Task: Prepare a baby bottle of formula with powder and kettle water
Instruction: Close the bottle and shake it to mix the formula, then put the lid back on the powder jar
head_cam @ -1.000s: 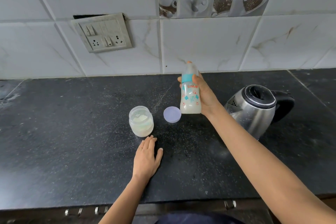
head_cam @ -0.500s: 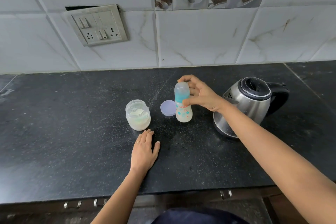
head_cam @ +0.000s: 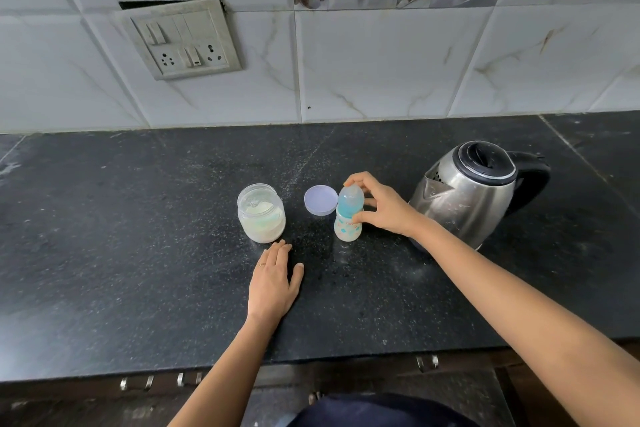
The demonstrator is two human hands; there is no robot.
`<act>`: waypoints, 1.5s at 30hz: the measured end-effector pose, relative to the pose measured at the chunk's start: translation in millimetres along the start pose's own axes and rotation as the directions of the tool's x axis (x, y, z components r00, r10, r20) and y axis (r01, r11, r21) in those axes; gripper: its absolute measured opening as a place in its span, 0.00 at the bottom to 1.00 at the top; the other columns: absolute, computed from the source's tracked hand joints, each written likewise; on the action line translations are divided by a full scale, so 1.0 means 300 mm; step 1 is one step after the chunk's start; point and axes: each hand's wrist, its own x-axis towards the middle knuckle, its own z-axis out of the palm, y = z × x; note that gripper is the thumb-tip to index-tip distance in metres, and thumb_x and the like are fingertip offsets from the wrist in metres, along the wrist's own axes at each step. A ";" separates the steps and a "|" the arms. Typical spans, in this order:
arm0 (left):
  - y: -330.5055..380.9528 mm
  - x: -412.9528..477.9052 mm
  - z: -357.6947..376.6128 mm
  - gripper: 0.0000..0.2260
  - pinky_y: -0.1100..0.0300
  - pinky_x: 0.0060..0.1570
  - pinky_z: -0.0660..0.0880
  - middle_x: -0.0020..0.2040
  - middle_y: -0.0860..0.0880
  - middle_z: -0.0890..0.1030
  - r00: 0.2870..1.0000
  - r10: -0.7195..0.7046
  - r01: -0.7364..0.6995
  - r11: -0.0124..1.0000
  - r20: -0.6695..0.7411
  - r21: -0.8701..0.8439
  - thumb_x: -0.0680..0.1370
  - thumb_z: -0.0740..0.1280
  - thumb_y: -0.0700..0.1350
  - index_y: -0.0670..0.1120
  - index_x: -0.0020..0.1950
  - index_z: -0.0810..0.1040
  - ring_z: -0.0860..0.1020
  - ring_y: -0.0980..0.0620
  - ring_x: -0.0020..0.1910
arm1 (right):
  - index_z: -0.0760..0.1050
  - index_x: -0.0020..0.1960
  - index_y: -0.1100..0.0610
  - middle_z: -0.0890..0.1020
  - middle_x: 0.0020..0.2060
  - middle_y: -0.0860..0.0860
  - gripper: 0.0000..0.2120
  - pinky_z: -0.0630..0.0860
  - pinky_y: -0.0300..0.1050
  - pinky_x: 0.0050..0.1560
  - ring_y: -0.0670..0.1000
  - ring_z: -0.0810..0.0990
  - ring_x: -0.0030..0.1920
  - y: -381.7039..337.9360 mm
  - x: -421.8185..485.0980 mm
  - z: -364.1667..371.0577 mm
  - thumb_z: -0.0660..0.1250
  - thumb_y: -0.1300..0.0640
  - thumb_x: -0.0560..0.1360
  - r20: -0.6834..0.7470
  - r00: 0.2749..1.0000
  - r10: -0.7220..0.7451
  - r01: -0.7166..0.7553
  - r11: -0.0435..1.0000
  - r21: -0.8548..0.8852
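A capped baby bottle (head_cam: 347, 218) with milky liquid stands upright on the black counter (head_cam: 138, 270). My right hand (head_cam: 382, 208) wraps its fingers around the bottle's cap and upper body. An open clear jar of white powder (head_cam: 261, 213) stands to the bottle's left, and the jar's pale purple lid (head_cam: 320, 200) lies flat between them. A steel kettle (head_cam: 471, 191) with a black lid and handle stands to the right of my right hand. My left hand (head_cam: 273, 279) rests flat on the counter, fingertips just in front of the jar, holding nothing.
A tiled wall with a switch and socket panel (head_cam: 185, 40) rises behind the counter. The counter's front edge (head_cam: 311, 362) runs along the bottom, with drawer handles below it.
My right hand has lowered the bottle from the air and stood it on the counter beside the purple lid. The left hand has stayed flat in place.
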 end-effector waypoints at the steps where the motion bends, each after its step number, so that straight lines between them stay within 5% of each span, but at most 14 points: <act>1: 0.000 0.000 0.000 0.18 0.51 0.68 0.66 0.66 0.44 0.75 1.000 0.001 -0.001 1.000 0.000 -0.001 0.78 0.64 0.50 0.42 0.65 0.73 0.70 0.45 0.66 | 0.65 0.61 0.44 0.74 0.56 0.40 0.29 0.74 0.41 0.61 0.43 0.75 0.60 0.004 -0.002 0.000 0.72 0.67 0.69 -0.012 1.000 0.006 -0.006 1.000 -0.009; 9: 0.003 -0.005 0.000 0.19 0.53 0.70 0.62 0.68 0.44 0.73 1.000 -0.011 0.011 1.000 0.020 -0.019 0.79 0.64 0.50 0.42 0.66 0.72 0.68 0.46 0.69 | 0.67 0.62 0.47 0.73 0.57 0.45 0.28 0.75 0.39 0.59 0.44 0.75 0.59 -0.008 0.014 -0.033 0.75 0.61 0.69 0.068 0.998 0.011 -0.014 0.999 0.044; 12: 0.004 -0.005 -0.009 0.20 0.53 0.67 0.65 0.66 0.46 0.74 0.999 -0.047 0.046 0.995 -0.005 -0.085 0.78 0.65 0.50 0.42 0.67 0.70 0.69 0.46 0.67 | 0.73 0.58 0.47 0.76 0.57 0.48 0.16 0.76 0.38 0.55 0.45 0.77 0.57 -0.054 0.060 -0.059 0.72 0.57 0.73 -0.092 0.996 0.019 -0.005 0.988 0.155; 14: 0.006 -0.006 -0.020 0.20 0.53 0.62 0.68 0.60 0.47 0.76 0.992 -0.071 0.059 0.992 -0.107 -0.112 0.76 0.68 0.49 0.43 0.64 0.71 0.72 0.48 0.60 | 0.75 0.56 0.48 0.78 0.55 0.45 0.12 0.75 0.36 0.52 0.44 0.78 0.54 -0.085 0.112 -0.074 0.71 0.54 0.74 -0.175 0.984 0.021 -0.008 0.997 0.076; 17: 0.007 0.003 -0.037 0.23 0.51 0.59 0.68 0.54 0.45 0.74 0.944 -0.182 0.148 0.979 -0.276 -0.140 0.70 0.74 0.49 0.44 0.59 0.69 0.71 0.47 0.56 | 0.75 0.58 0.51 0.79 0.56 0.47 0.13 0.75 0.38 0.54 0.45 0.78 0.55 -0.106 0.202 -0.088 0.70 0.55 0.75 -0.110 0.994 0.000 -0.014 0.993 -0.121; 21: -0.004 0.054 -0.070 0.31 0.46 0.64 0.67 0.59 0.45 0.69 0.849 -0.367 0.269 0.919 -0.380 -0.288 0.66 0.77 0.52 0.44 0.60 0.66 0.66 0.46 0.62 | 0.70 0.66 0.53 0.74 0.64 0.52 0.22 0.73 0.47 0.60 0.52 0.74 0.63 -0.071 0.299 -0.076 0.69 0.61 0.74 0.095 0.990 0.104 -0.073 0.955 -0.287; 27: -0.027 0.133 -0.100 0.44 0.55 0.62 0.69 0.66 0.50 0.65 0.827 -0.504 0.330 0.794 -0.249 -0.510 0.63 0.78 0.56 0.48 0.71 0.58 0.67 0.53 0.64 | 0.60 0.75 0.50 0.65 0.73 0.51 0.43 0.64 0.56 0.71 0.52 0.63 0.72 0.017 0.336 -0.042 0.78 0.60 0.65 0.272 0.949 0.160 -0.062 0.939 -0.338; 33: -0.047 0.166 -0.103 0.44 0.59 0.64 0.65 0.67 0.54 0.68 0.854 -0.487 0.318 0.765 -0.180 -0.560 0.60 0.76 0.60 0.53 0.71 0.60 0.66 0.55 0.66 | 0.58 0.76 0.49 0.62 0.75 0.52 0.43 0.58 0.50 0.69 0.53 0.59 0.73 0.071 0.371 -0.005 0.77 0.57 0.67 0.354 0.925 0.135 0.030 0.906 -0.423; 37: -0.049 0.184 -0.101 0.40 0.52 0.63 0.69 0.63 0.57 0.71 0.851 -0.482 0.302 0.774 -0.208 -0.557 0.60 0.76 0.60 0.55 0.68 0.63 0.68 0.56 0.63 | 0.60 0.75 0.50 0.66 0.72 0.52 0.43 0.64 0.55 0.69 0.53 0.64 0.70 0.096 0.373 0.015 0.78 0.55 0.65 0.339 0.929 0.147 0.006 0.911 -0.412; 42: -0.056 0.201 -0.103 0.37 0.52 0.61 0.71 0.60 0.62 0.72 0.860 -0.471 0.285 0.761 -0.195 -0.582 0.60 0.77 0.60 0.62 0.65 0.64 0.69 0.59 0.61 | 0.60 0.73 0.50 0.69 0.68 0.51 0.44 0.66 0.46 0.60 0.52 0.69 0.67 0.091 0.380 -0.012 0.79 0.53 0.64 0.274 0.956 0.109 0.012 0.913 -0.407; 45: -0.061 0.212 -0.107 0.37 0.51 0.58 0.73 0.59 0.65 0.73 0.868 -0.467 0.288 0.750 -0.168 -0.596 0.59 0.77 0.61 0.65 0.64 0.64 0.71 0.61 0.59 | 0.57 0.75 0.51 0.66 0.70 0.51 0.45 0.67 0.48 0.62 0.52 0.66 0.68 0.010 0.422 -0.068 0.77 0.53 0.65 0.289 0.956 0.049 0.126 0.820 -0.558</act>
